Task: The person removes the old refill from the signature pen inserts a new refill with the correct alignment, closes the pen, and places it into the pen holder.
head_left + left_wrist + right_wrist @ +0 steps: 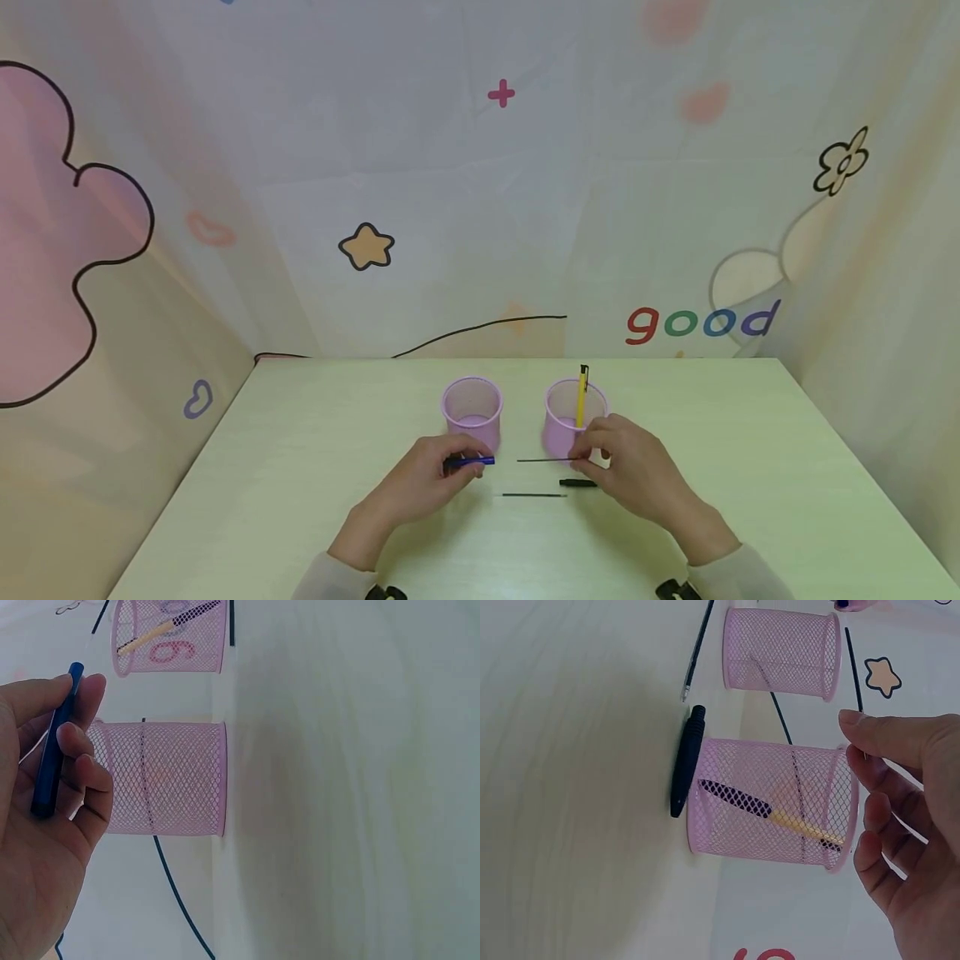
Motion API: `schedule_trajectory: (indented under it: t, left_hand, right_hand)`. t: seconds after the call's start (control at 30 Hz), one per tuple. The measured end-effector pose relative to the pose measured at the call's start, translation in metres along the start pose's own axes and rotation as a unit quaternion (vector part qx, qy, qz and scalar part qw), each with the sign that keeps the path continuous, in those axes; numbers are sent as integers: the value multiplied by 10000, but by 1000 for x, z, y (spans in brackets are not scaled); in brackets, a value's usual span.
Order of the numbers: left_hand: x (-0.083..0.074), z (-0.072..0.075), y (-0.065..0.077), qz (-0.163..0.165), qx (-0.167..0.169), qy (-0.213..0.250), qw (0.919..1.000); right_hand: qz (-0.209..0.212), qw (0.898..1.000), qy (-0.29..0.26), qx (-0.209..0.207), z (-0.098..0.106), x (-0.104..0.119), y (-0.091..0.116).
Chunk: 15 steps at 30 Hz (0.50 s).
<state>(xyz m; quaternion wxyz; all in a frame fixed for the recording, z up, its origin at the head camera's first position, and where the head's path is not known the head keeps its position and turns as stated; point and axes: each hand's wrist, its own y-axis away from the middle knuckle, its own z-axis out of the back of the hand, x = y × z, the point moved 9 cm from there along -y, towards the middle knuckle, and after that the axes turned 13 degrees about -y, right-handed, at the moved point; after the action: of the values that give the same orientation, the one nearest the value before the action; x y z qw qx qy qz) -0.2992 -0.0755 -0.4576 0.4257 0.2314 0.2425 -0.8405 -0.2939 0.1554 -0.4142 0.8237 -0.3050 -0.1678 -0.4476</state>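
Observation:
My left hand (431, 475) grips a blue pen barrel (54, 746) between thumb and curled fingers. With thumb and forefinger, my right hand (626, 467) pinches one end of a thin dark pen refill (542, 460), whose free end points left toward the blue barrel, a gap apart from it. Below the hands a second refill (534, 495) lies on the table. A black pen barrel (687, 761) lies to its right, partly behind the right hand's fingers in the head view.
Two pink mesh pen cups (483, 432) stand upright just beyond the hands, the right cup (557, 433) holding a yellow and black pen (581, 400). Printed curtains hang around the pale green table (300, 442) at the back and sides.

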Motion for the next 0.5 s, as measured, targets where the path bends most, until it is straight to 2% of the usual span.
schedule_trajectory:
  t: [0.23, 0.5]
  left_hand:
    - [-1, -3, -1, -49, 17, 0, 10000]
    - [-1, -6, -2, 28, 128, 82, 9999]
  right_hand:
    - [352, 9989, -114, -301, -1, 5, 5]
    - [520, 9974, -88, -497, -3, 5, 5]
